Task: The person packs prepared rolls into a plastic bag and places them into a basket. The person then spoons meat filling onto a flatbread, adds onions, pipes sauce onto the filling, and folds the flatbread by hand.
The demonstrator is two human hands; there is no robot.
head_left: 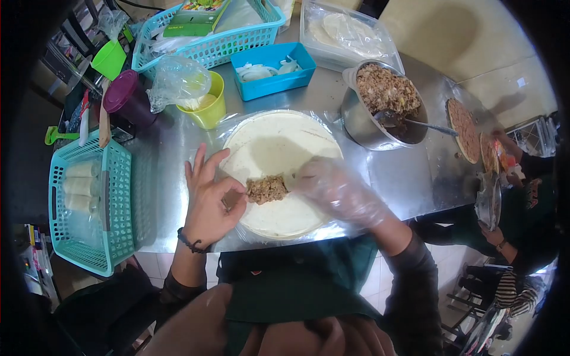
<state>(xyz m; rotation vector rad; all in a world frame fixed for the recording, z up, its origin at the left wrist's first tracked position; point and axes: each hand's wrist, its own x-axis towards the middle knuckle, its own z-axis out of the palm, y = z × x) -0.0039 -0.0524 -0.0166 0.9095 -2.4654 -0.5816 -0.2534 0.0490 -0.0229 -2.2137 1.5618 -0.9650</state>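
A mound of minced brown filling (267,190) lies on the lower middle of a stack of round, pale wrapper sheets (279,221). My bare left hand (211,199) is at the left end of the filling, thumb and index fingertip pinched together right at its edge, the other fingers raised and spread. At the other end, my right hand (335,190), in a clear plastic glove, hovers over the sheets with its fingers curled in and blurred. What the left pinch holds, if anything, I cannot tell.
Beyond the sheets stand a yellow cup (209,110), a blue tub (276,89) with white pieces, and a pot (371,133) of filling with a spoon. A turquoise basket (119,190) holds wrapped rolls at left. Another person (522,202) works at right, near topped flat rounds (462,127).
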